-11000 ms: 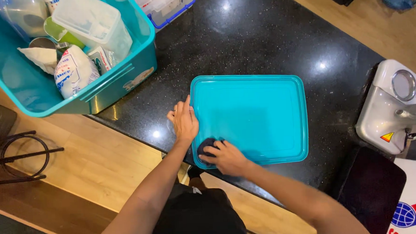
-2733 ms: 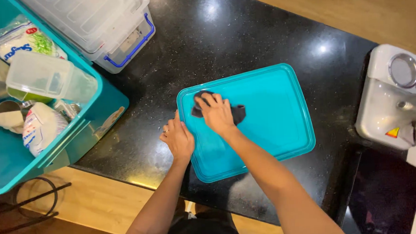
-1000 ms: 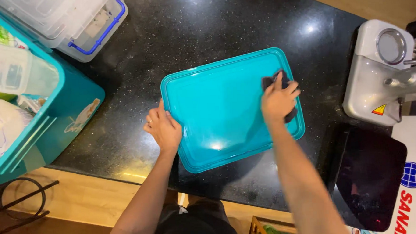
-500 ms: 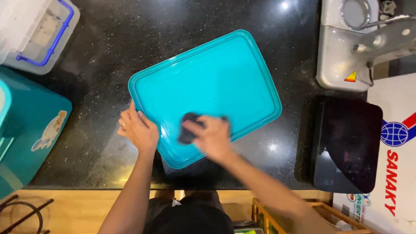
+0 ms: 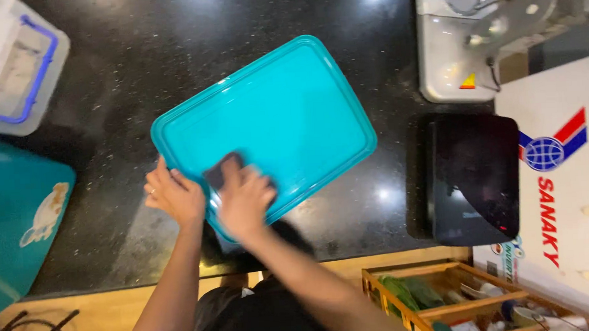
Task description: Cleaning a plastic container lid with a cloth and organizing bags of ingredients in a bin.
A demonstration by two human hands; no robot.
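A turquoise plastic lid (image 5: pixel 285 113) lies flat and skewed on the black speckled counter (image 5: pixel 170 52). My right hand (image 5: pixel 246 199) presses a dark cloth (image 5: pixel 221 173) onto the lid's near left part; the hand is blurred by motion. Beside it, my left hand (image 5: pixel 174 196) grips the lid's near left edge, thumb on the rim.
A turquoise storage bin (image 5: pixel 15 217) stands at the left, with a clear box with blue latches (image 5: pixel 15 62) behind it. At the right are a white appliance (image 5: pixel 474 38), a black flat device (image 5: pixel 474 177) and a white chest (image 5: pixel 567 193). A wooden crate (image 5: pixel 439 298) sits below the counter edge.
My right hand has slid the cloth from the lid's far right side back to the near left. The view has shifted to the right. My left hand stays on the lid's edge.
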